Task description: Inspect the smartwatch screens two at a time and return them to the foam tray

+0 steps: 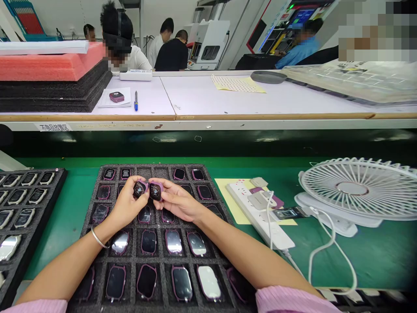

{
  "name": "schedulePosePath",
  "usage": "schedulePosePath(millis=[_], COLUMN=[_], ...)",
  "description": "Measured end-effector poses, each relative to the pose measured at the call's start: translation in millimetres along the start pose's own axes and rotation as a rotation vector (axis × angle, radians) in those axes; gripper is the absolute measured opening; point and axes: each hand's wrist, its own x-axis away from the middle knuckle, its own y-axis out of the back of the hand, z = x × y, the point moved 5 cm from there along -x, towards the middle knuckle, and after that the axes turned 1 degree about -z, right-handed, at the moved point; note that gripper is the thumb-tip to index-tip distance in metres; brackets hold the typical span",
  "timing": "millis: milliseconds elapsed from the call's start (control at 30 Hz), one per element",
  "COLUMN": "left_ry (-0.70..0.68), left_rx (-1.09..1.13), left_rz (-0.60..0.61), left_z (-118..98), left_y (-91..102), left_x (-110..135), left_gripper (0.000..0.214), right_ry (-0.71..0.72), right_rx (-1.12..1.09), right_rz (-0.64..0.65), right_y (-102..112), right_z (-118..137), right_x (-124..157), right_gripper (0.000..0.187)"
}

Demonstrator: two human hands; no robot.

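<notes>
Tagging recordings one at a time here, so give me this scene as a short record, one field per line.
Left hand: holds a purple-framed watch
Right hand: holds a second purple-framed watch, beside the first
Below hands: dark foam tray of watches
Left side: another tray, pale-framed watches
Right side: white power strip, white fan
Shelf: pen, red foam

I record one thin, rounded, silvery bangle (98,238) at the wrist of my left hand (129,203). My sleeves (293,300) are pink (finely striped or ribbed, I cannot tell which), ending well short of the wrists.
</notes>
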Motion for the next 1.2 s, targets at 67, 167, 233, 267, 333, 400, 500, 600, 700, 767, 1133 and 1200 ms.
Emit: schedulePosePath(millis=[67, 167, 233, 267, 333, 400, 500, 600, 700, 767, 1133, 1200], left_ry=[0.008, 0.025, 0.061, 0.104, 0.229, 0.348, 0.429, 0.458, 0.474, 0.485, 0.355, 0.343], left_rx=[-0.016, -0.026, 0.036, 0.091, 0.224, 0.363, 0.541, 0.648, 0.676, 0.653, 0.511, 0.502], left_rz=[0.019, 0.018, -0.022, -0.039, -0.052, -0.033, 0.000, 0.006, -0.002, -0.019, 0.038, 0.039], left_z=[0.4, 1.6, 2.7, 4.0, 7.8, 10.5, 11.4, 13.1, 14.8, 15.4, 4.0, 4.5], left_y=[-0.3, -0.2, 1.2, 1.7, 1.1, -1.4, -4.5, -5.7, -5.5, -4.1, -4.1, -4.2], left_x=[-0.1, -1.6, -3.3, -4.2, -5.1, -4.9, -4.4, -4.4, -4.9, -4.6, -2.4, -2.5], left_gripper=[0.027, 0.026, 0.027, 0.030, 0.040, 0.048, 0.045, 0.036, 0.032, 0.036, 0.057, 0.051], right_ry=[-0.002, -0.006, -0.003, -0.003, -0.014, -0.030, -0.027, -0.019, -0.014, -0.002, 0.102, 0.107], right_rx=[-0.007, -0.007, -0.004, -0.010, -0.045, -0.098, -0.155, -0.142, -0.093, -0.067, 0.127, 0.157], right_rz=[0.004, -0.001, -0.025, -0.044, -0.087, -0.121, -0.150, -0.173, -0.181, -0.189, -0.240, -0.238], right_y=[-0.4, -0.3, 0.9, 2.0, 5.4, 9.3, 14.9, 19.2, 20.9, 21.4, 17.9, 17.3], right_z=[-0.2, -1.1, -0.8, -0.3, 0.8, 2.1, 4.4, 5.0, 4.6, 4.9, 12.6, 12.2], right_x=[0.0, -0.5, -1.8, -2.7, -4.9, -7.1, -9.2, -9.9, -10.1, -9.9, -3.6, -3.3], right_gripper=[0.047, 0.046, 0.048, 0.048, 0.047, 0.042, 0.037, 0.035, 0.038, 0.039, 0.038, 0.038])
